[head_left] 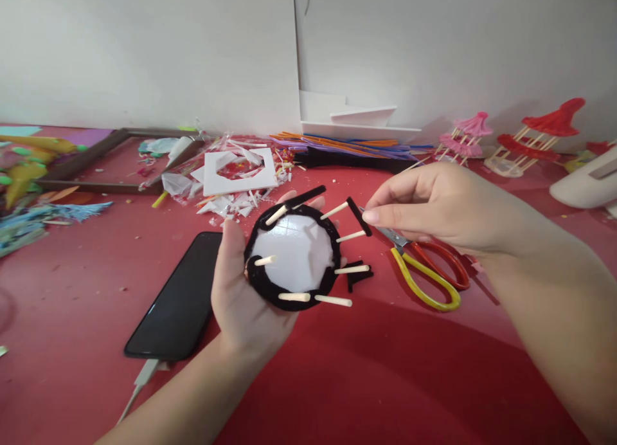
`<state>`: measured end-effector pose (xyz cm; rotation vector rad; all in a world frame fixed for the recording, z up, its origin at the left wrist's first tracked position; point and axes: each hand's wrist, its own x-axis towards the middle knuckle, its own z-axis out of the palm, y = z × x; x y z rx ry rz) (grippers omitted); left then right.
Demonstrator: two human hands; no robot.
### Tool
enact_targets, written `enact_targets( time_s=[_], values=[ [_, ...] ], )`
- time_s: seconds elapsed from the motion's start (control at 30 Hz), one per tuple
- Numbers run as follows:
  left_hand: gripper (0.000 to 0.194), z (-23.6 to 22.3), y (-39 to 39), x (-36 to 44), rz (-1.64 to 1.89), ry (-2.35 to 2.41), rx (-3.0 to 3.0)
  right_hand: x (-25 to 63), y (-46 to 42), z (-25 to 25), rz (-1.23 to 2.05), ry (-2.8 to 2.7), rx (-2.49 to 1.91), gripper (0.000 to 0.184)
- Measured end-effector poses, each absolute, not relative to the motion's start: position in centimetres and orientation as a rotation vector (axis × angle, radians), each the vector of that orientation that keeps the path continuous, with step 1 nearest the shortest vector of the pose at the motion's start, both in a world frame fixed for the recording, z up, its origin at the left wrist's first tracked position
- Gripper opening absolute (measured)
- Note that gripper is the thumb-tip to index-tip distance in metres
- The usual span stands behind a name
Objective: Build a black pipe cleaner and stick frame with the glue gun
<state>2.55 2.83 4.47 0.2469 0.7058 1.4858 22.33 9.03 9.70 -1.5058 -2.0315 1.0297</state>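
Observation:
On my left palm (255, 313) lies a round white disc (294, 252) edged with black pipe cleaner (255, 236), my fingers curled behind it and the thumb along its left side. Several short wooden sticks (333, 299) stand out from the rim. A strip of black pipe cleaner (308, 194) lies over the stick at the upper left. My right hand (424, 200) pinches a short black pipe cleaner piece (357, 215) against the tips of two sticks on the right. Scissors (424, 271) with red and yellow handles lie partly under that hand.
A black phone (176, 297) with a cable lies on the red table (313, 393) at left. Behind are a white foam cutout (238, 172), scraps, coloured strips (347, 146) and a brown frame (103, 188). Pink (463, 136) and red (535, 136) stick models stand at the back right.

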Motion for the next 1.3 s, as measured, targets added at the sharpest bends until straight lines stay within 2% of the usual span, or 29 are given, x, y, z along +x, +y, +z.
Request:
enact_targets(
  time_s=[0.43, 0.6, 1.3],
  values=[
    [0.071, 4.45, 2.85, 2.42, 1.473, 0.731, 0.275, 22.05, 9.05, 9.68, 1.121, -2.044, -1.429, 0.029],
    [0.074, 4.44, 3.02, 2.32, 1.479, 0.719, 0.312, 22.54, 9.07, 9.71, 1.119, -2.031, -1.421, 0.023],
    [0.067, 4.44, 2.98, 2.38, 1.476, 0.687, 0.325, 22.41, 8.90, 10.06, 1.108, -2.115, -1.431, 0.023]
  ],
)
